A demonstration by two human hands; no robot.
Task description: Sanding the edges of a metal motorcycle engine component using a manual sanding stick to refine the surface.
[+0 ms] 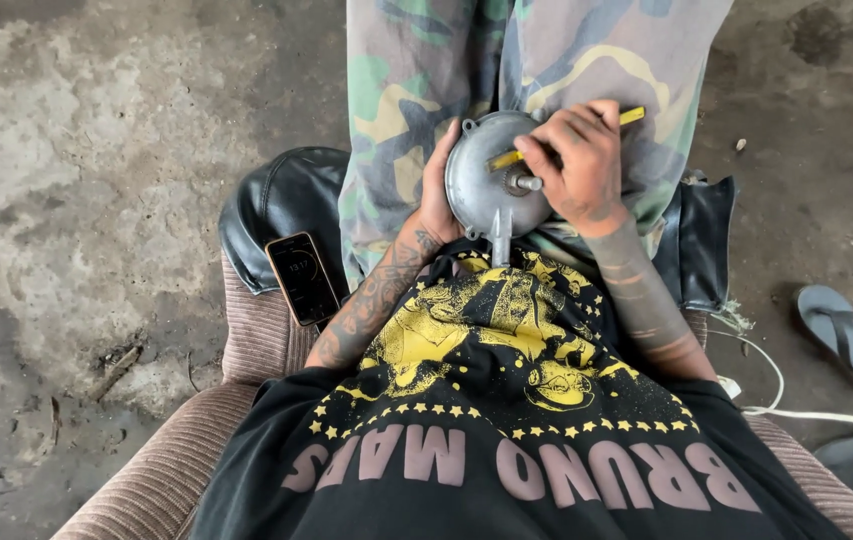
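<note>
A round grey metal housing (476,190) with a short shaft at its centre rests on my lap, over camouflage trousers. My left hand (438,190) cups its left rim and holds it steady. My right hand (578,160) lies over the housing's right side, gripping a yellow-handled tool (632,116) whose shaft runs across the housing's face. The tool's tip is partly hidden under my fingers. A metal stub sticks out of the housing's lower edge toward my shirt.
A phone (302,277) with a lit screen lies on the seat by my left thigh, next to a black leather cushion (276,205). Grey sandals (851,338) and a white cable (796,408) lie on the stained concrete floor to the right.
</note>
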